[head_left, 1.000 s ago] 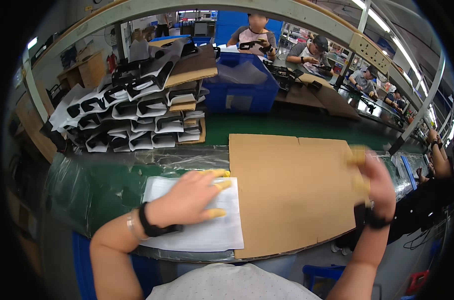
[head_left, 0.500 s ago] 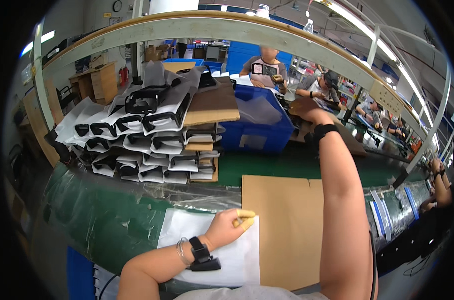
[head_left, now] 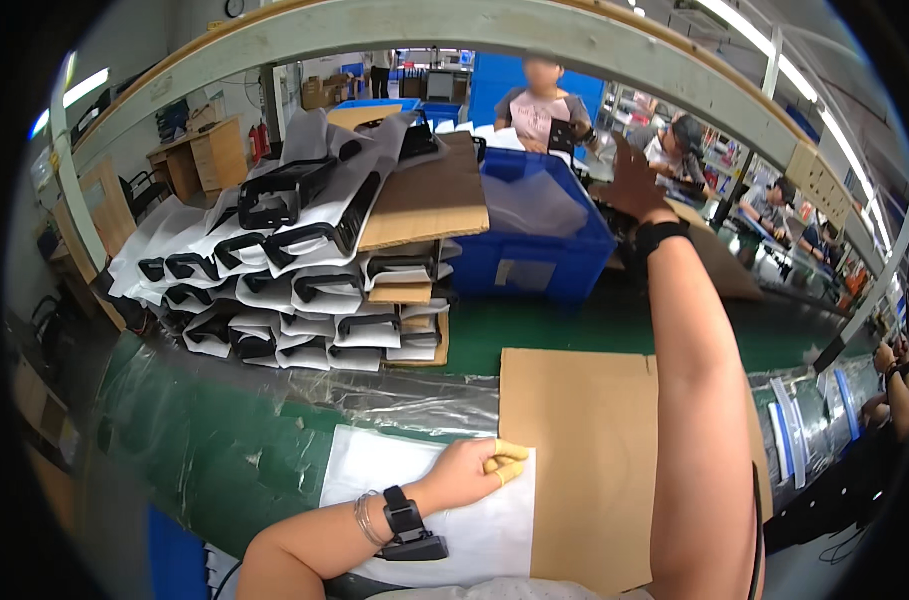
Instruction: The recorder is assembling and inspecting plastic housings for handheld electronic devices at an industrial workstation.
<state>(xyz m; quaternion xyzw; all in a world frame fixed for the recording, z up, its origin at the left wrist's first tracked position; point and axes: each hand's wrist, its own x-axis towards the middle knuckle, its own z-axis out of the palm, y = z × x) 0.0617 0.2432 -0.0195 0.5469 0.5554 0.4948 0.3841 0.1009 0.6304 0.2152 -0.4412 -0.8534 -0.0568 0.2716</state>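
My left hand [head_left: 472,474] is over a white sheet [head_left: 375,465], close to its right edge. Yellow covers sit on its fingertips, and the fingers are curled together with nothing visible in them. Under the sheet's right side lies a flat brown cardboard [head_left: 595,450]. My right hand [head_left: 635,190] is stretched far forward, past the right side of a blue bin [head_left: 535,255]. Its fingers are spread and it appears dark against the background; I see nothing held. A brown board [head_left: 715,255] lies near that wrist.
Stacked black plastic frames [head_left: 285,190] in white wrapping, layered with cardboard [head_left: 430,195], stand at the left. A shelf beam [head_left: 395,38] crosses above. Co-workers sit beyond, one [head_left: 545,110] holding a dark part. Blue and clear strips [head_left: 790,430] lie at the right.
My right hand's fingers have spread and point up more. My left hand stays on the sheet. The view has shifted slightly, and the far co-worker's dark part has moved.
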